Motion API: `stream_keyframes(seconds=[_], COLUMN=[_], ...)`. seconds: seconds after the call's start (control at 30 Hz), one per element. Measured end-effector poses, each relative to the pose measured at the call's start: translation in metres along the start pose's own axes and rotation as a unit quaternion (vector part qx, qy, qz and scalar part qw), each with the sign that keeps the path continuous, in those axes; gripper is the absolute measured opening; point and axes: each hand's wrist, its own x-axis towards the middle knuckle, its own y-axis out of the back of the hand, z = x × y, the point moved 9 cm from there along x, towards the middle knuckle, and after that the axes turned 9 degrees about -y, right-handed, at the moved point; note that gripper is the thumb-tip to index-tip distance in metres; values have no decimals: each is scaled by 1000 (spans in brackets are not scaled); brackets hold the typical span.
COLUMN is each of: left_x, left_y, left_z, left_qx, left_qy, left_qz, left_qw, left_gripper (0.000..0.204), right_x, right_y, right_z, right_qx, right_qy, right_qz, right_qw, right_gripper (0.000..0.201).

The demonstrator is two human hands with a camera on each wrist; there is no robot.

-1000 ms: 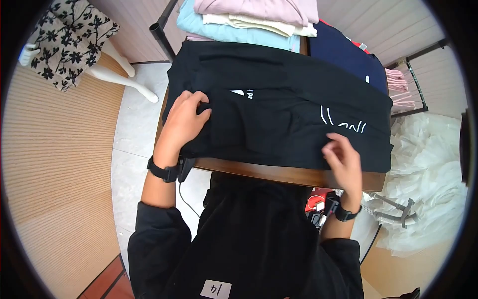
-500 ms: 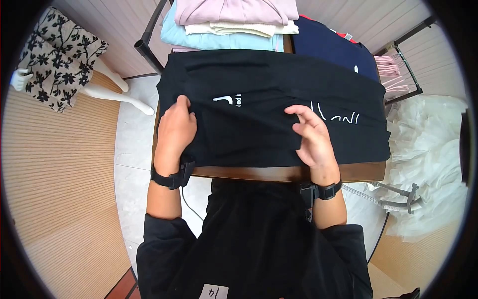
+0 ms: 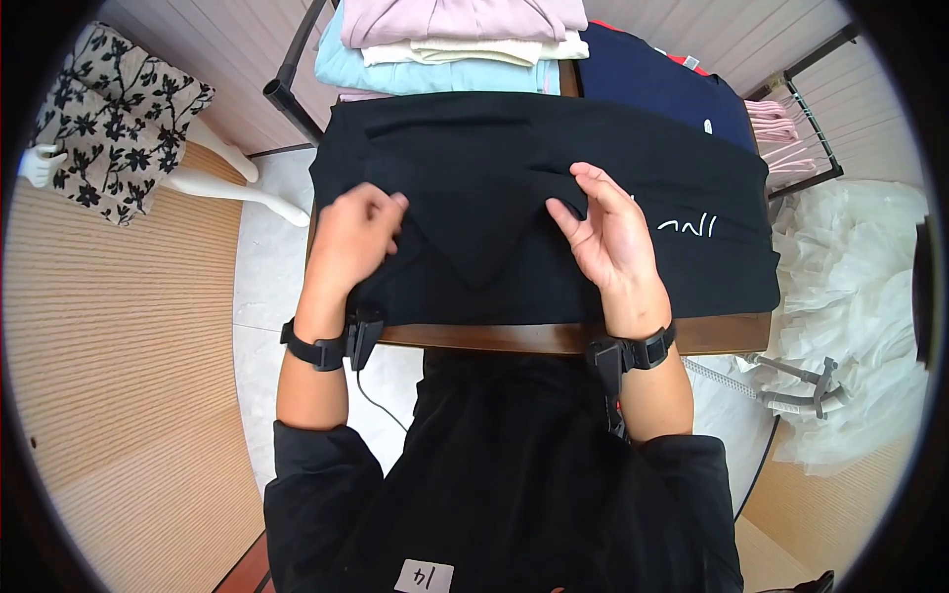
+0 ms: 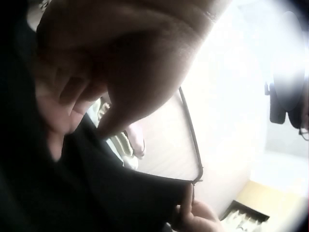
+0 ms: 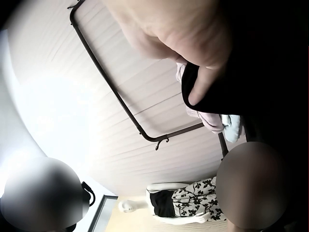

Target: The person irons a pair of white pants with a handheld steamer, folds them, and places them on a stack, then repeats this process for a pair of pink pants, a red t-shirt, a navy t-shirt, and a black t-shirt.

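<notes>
A black T-shirt (image 3: 712,277) with white lettering lies spread over a wooden table (image 3: 474,339). Between my two hands its upper layer is lifted, drooping into a pointed fold in the middle. My left hand (image 3: 356,239), slightly blurred, pinches the cloth on the left with curled fingers. On the other side my right hand (image 3: 618,237) has the cloth between thumb and fingers, palm turned up. In the right wrist view the thumb (image 5: 205,84) presses over the shirt's edge. The left wrist view shows that edge running taut from one hand to the other.
Folded pink, cream and light blue clothes (image 3: 435,74) are stacked behind the shirt. Beside them lies a navy garment (image 3: 657,89). A mannequin in a floral skirt (image 3: 119,119) stands at left, a white tulle dress (image 3: 840,296) at right. Pink hangers (image 3: 771,121) hang on a rack.
My right hand has moved left from the lettering and taken hold of the cloth. The left hand has shifted slightly, and the lifted layer now covers the small white print.
</notes>
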Motion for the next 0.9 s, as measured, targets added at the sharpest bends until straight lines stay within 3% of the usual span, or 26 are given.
stream_keyframes(seconds=[0.03,0.07,0.13,0.2,0.27,0.33,0.4,0.43,0.47,0.53,0.57,0.63,0.67,0.83,0.9], left_x=[-10,-13,-12,-6,7,14,17,16,11,-7,-20,-49,-63,-102,-108], left_y=[-24,-28,-28,-31,-29,-29,-28,-20,-7,24,31,34,34,28,26], left_z=[-14,-17,-20,-19,-20,-30,-40,-42,-44,-46,-39,-25,-25,-28,-39], left_qx=[-104,-104,-214,-239,-272,-310,-428,-436,-384,-145,-143,51,14,121,19], left_qy=[107,110,95,93,27,21,39,30,24,-31,-30,-2,2,-59,-62], left_qz=[-113,-113,-21,-5,44,53,54,54,79,127,129,25,34,2,22], left_qw=[982,982,972,967,961,949,901,898,920,981,981,998,999,991,998], left_gripper=[26,26,41,52,50,42,30,25,21,16,16,18,23,27,22], right_x=[2,3,7,11,12,13,14,15,16,19,21,25,25,26,27], right_y=[0,3,6,15,17,20,24,28,31,37,39,39,40,39,38], right_z=[2,2,3,5,6,6,6,6,6,10,13,17,19,17,17], right_qx=[0,10,20,54,55,56,56,58,18,-19,-20,-35,-34,-30,-17], right_qy=[-2,4,9,20,24,28,20,19,16,12,15,12,7,11,14], right_qz=[-1,15,29,46,43,39,33,34,26,17,1,-36,-38,-32,-38], right_qw=[1000,1000,999,997,997,997,998,998,999,1000,1000,999,999,999,999], right_gripper=[9,9,8,8,8,7,8,8,9,10,10,11,11,11,11])
